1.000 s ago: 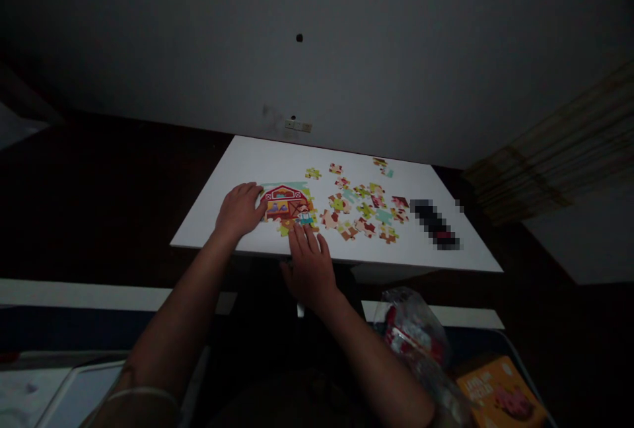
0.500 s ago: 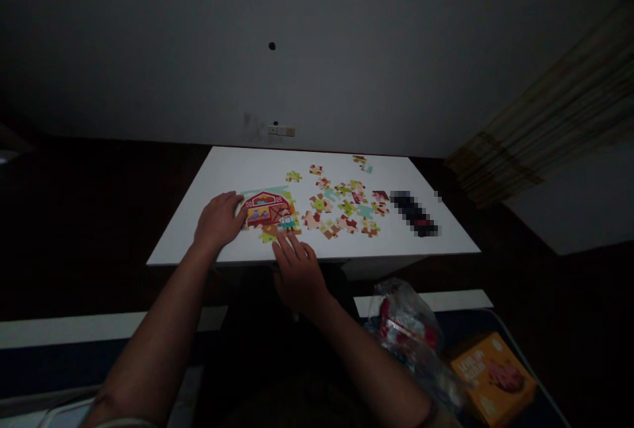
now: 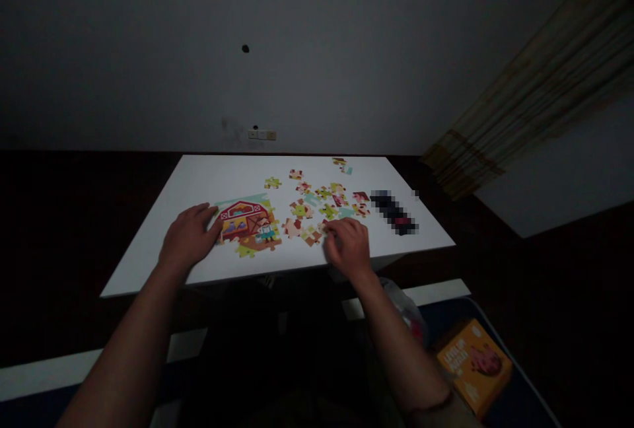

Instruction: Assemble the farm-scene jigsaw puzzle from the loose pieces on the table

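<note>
A partly joined jigsaw puzzle (image 3: 242,225), showing a red barn and a figure in blue, lies flat on the white table (image 3: 148,236). My left hand (image 3: 191,236) rests spread at its left edge, the fingertips touching it. My right hand (image 3: 351,246) is over the lower right of the loose puzzle pieces (image 3: 300,210), its fingers curled down. At those fingertips a reddish puzzle piece (image 3: 323,225) shows in part; the hand covers the rest of it and some pieces nearby.
A blurred-out dark object (image 3: 395,212) lies right of the pieces. Two pieces (image 3: 343,165) are near the table's far edge. Below right are an orange puzzle box (image 3: 473,365) and a clear plastic bag (image 3: 403,309). A patterned curtain (image 3: 475,144) hangs at right.
My right hand has left the joined puzzle's lower edge and moved right to the loose pieces, its fingers curling. My left hand stays at the puzzle's left side. The whole view has shifted.
</note>
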